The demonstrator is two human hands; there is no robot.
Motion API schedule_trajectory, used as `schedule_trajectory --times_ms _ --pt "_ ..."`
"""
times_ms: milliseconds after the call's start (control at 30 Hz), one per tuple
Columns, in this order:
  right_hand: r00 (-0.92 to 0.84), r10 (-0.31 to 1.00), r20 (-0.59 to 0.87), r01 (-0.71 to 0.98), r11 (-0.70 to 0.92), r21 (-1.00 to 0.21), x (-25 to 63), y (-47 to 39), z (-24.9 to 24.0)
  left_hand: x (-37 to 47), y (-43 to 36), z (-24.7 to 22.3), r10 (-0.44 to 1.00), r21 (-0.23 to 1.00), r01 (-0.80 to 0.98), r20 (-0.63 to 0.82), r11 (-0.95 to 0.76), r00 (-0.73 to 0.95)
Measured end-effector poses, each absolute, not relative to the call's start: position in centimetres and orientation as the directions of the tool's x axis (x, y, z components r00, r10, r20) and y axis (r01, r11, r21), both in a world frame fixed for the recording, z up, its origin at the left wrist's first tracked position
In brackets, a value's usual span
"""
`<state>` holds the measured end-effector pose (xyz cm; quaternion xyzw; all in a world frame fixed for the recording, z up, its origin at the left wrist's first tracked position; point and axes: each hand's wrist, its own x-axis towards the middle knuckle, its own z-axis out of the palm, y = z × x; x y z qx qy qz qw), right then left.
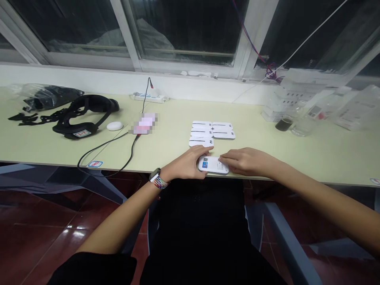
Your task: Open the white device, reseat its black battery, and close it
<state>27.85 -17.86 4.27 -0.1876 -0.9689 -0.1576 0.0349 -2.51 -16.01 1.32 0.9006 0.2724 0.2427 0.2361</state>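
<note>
Pale table (166, 146), cable (133, 148), perhaps bottles (303, 127), hands (186, 163)

Even, cool light falls across the pale tabletop (172, 146) in the middle of the frame, while the window panes (190, 29) along the top are nearly black and the red floor (44, 237) at lower left lies dim with a patch of white glare. The black clothing (204, 229) at bottom centre swallows most detail. Wide-angle stretch slants the window frames toward the upper corners, the clear bottles (304, 122) at right look soft, and coarse pixelation masks a pinkish item (145, 123) left of centre.
</note>
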Motion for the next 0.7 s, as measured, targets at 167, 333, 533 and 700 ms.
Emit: schedule_trajectory --times_ms 167,333,533,700 --pt "-0.971 0.202 0.130 0.239 0.852 0.466 27.6 -17.3 4.3 -2.5 -16.0 1.3 0.606 0.558 0.382 0.294 -0.736 0.739" --pt "-0.947 0.190 0.259 0.295 0.833 0.468 26.6 -16.8 4.5 -2.4 -16.1 1.0 0.610 0.561 0.386 0.288 -0.732 0.738" --pt "-0.808 0.318 0.496 0.474 0.850 0.228 26.5 -16.8 3.3 -2.5 -15.9 0.5 0.633 0.594 0.379 0.302 -0.710 0.713" --pt "-0.427 0.674 0.602 0.591 0.712 -0.379 29.5 -17.3 2.8 -2.5 -15.9 0.5 0.661 0.636 0.372 0.301 -0.677 0.688"
